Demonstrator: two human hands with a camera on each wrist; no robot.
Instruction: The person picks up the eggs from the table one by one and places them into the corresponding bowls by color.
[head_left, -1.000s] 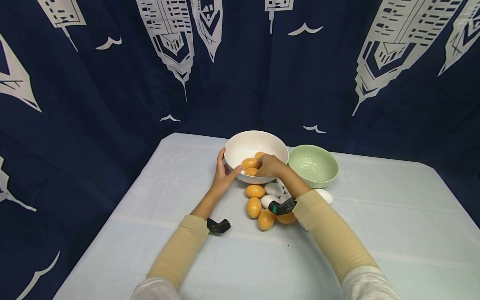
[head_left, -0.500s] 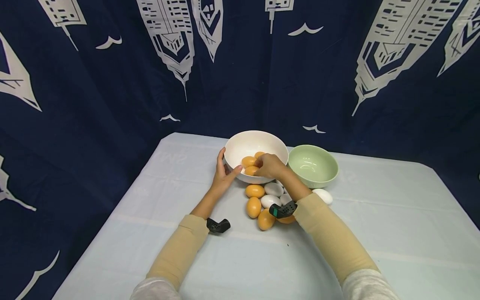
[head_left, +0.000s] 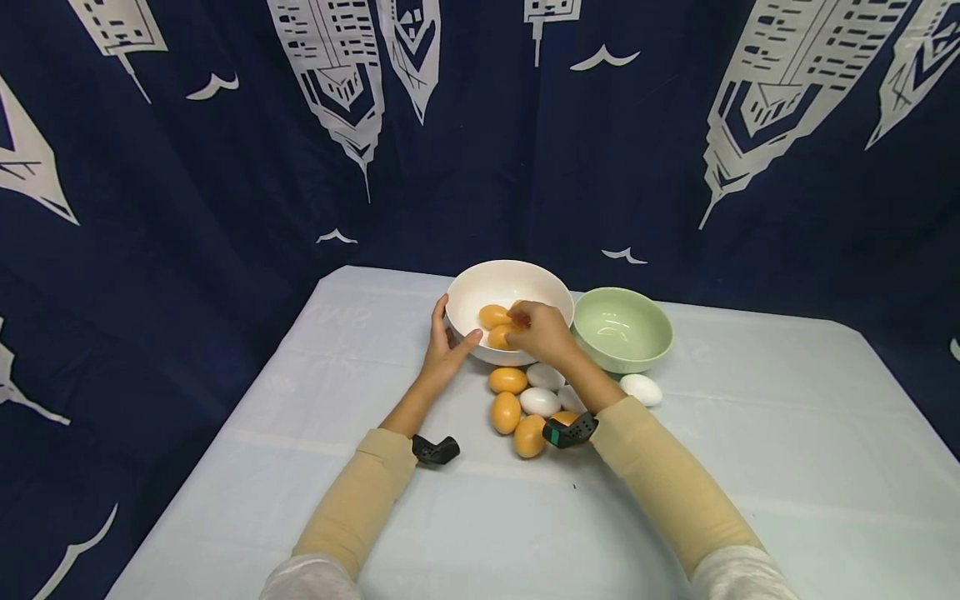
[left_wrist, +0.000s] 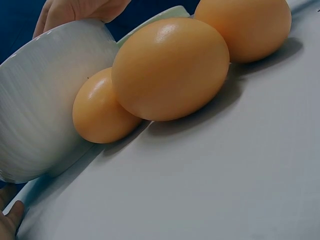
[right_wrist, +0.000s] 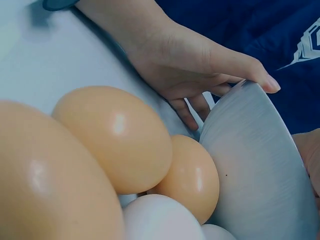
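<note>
My left hand (head_left: 444, 354) grips the left side of the white bowl (head_left: 480, 287), thumb over the rim and fingers along the outer wall, as the right wrist view also shows. Inside the bowl, my right hand (head_left: 542, 332) has its thumb and fingers curled around a brown egg, mostly hidden by the hand. Two more brown eggs lie in the bowl, the upper one (head_left: 492, 317) and the lower one (head_left: 500, 337), beside the fingertips. In front of the bowl, brown eggs (head_left: 529, 437) and white eggs (head_left: 540, 402) form a cluster, partly covered by my right wrist.
A green bowl (head_left: 624, 329) stands against the white bowl's right side, its visible inside bare. One white egg (head_left: 641, 389) lies apart in front of it. The pale tablecloth (head_left: 465, 533) extends around them, with a dark blue printed curtain (head_left: 480, 167) behind.
My right hand has risen slightly inside the bowl, its fingers showing more around an egg. The two eggs beside it have shifted a little. My left hand keeps its grip on the bowl.
</note>
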